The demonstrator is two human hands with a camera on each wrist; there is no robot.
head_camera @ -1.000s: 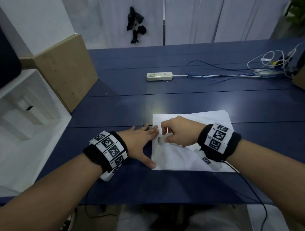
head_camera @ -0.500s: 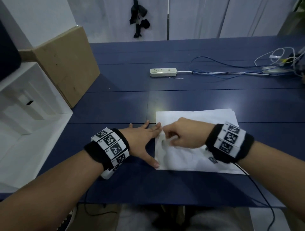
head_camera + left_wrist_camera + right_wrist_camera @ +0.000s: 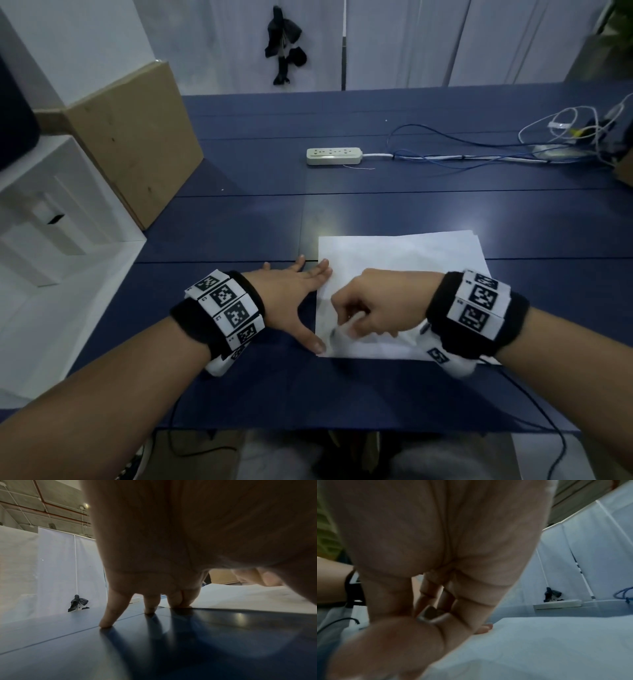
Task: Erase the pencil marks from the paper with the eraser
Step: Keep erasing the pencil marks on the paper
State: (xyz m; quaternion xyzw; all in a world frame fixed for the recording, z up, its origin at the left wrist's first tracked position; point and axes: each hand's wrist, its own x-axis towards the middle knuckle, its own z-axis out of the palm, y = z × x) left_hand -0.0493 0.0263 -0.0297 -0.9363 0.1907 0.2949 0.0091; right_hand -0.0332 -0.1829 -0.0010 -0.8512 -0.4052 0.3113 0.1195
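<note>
- Plainly, the paper (image 3: 404, 260) is thin and light and would likely slide or crease under rubbing, so it wants pinning flat near the rubbed spot.
- It lies on the table (image 3: 411, 205), just ahead of the person.
- Left hand (image 3: 291, 291): fingers spread straight, tips on the paper's left edge.
- Right hand (image 3: 380, 301): fist-like, fingers curled, pinching the eraser (image 3: 428, 615) down at the near-left corner.
- Marks are too blurred to judge.

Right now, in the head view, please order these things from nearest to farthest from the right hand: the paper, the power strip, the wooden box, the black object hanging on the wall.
1. paper, directly under the right hand.
2. power strip, farther back on the table.
3. wooden box, at the far left.
4. black object, hanging on the back wall.
</note>
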